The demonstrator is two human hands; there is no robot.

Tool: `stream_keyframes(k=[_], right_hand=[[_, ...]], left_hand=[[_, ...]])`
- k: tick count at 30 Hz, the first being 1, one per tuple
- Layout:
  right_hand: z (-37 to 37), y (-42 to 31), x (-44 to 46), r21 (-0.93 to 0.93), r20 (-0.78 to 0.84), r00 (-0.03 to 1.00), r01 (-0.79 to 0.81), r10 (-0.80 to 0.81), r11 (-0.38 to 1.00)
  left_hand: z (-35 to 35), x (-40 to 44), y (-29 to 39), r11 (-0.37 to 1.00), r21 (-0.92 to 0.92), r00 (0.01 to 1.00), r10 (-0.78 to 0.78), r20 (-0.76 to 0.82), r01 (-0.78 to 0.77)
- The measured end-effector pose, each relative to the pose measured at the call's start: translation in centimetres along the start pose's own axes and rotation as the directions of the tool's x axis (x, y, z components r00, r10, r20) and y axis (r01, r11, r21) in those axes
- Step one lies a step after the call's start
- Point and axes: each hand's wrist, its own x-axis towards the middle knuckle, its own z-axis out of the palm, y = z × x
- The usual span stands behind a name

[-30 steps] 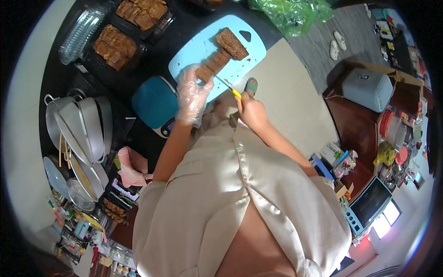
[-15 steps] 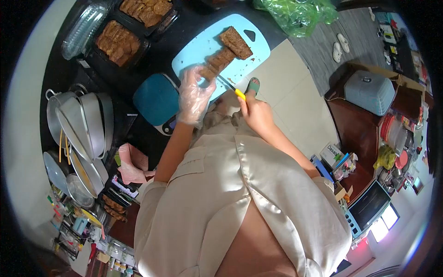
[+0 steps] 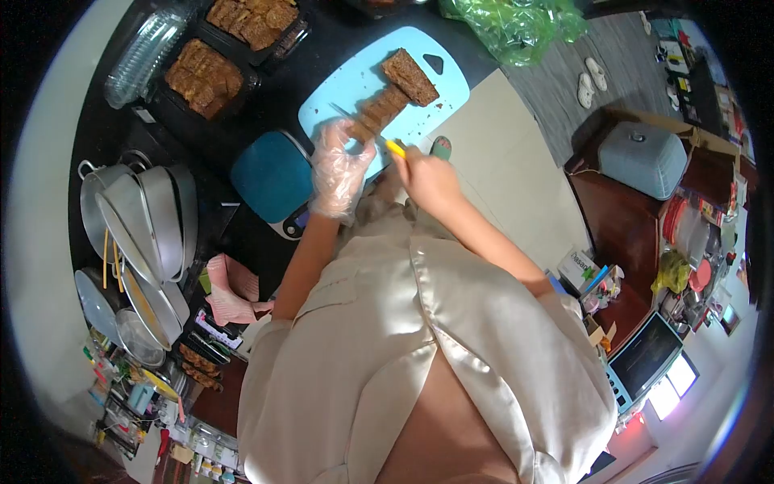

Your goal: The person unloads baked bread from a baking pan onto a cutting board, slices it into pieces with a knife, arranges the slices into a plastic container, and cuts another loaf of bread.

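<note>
A light-blue cutting board [image 3: 322,95] bears a sliced brown loaf cake [image 3: 380,110] and an uncut brown block [image 3: 409,77] lying across its far end. My left hand [image 3: 342,168], in a clear plastic glove, curls its fingers around the near end of the sliced cake. In my bare right hand [image 3: 430,179] is a knife with a yellow handle [image 3: 395,148]. Its blade runs left across the cake, mostly hidden by cake and glove, and the tip shows beyond the far side. Crumbs are scattered on the board.
Left of the board lies a teal kitchen scale [image 3: 272,176]. Clear boxes of brown cake slices [image 3: 203,78] stand at the back left, with metal pans [image 3: 153,218] nearer. A green plastic bag [image 3: 520,28] is at the back right. Tiled floor [image 3: 500,153] drops away right of the counter.
My right hand has moved left with the knife, and the blade now reaches across the cake. My left hand stays nearly in place on the cake.
</note>
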Motion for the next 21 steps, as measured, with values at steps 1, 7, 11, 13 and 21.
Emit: stream_keyframes(k=[1, 7, 11, 13, 21], right_hand=[[-0.9, 0.6, -1.5, -0.014, 0.037, 0.999, -0.035, 0.035, 0.999], [0.6, -0.6, 1.1, -0.043, 0.059, 0.998, -0.004, 0.007, 0.999], [-1.2, -0.3, -0.4, -0.062, 0.081, 0.996, -0.016, 0.021, 0.998], [-1.9, 0.3, -1.9, -0.053, 0.104, 0.993, -0.046, 0.052, 0.998], [0.0, 1.1, -2.0, -0.059, 0.021, 1.0, 0.0, 0.001, 0.998]], left_hand=[[0.0, 0.0, 0.0, 1.0, 0.014, 1.0, 0.005, 0.03, -0.006], [0.5, -0.1, -0.2, 0.999, -0.006, 0.999, 0.039, 0.003, -0.039], [0.2, 0.0, 0.4, 0.999, -0.012, 0.998, -0.031, 0.053, 0.032], [0.4, 0.0, 0.2, 1.0, -0.02, 0.999, -0.021, 0.039, 0.022], [0.3, 0.2, 0.3, 1.0, -0.013, 1.0, 0.004, 0.025, -0.004]])
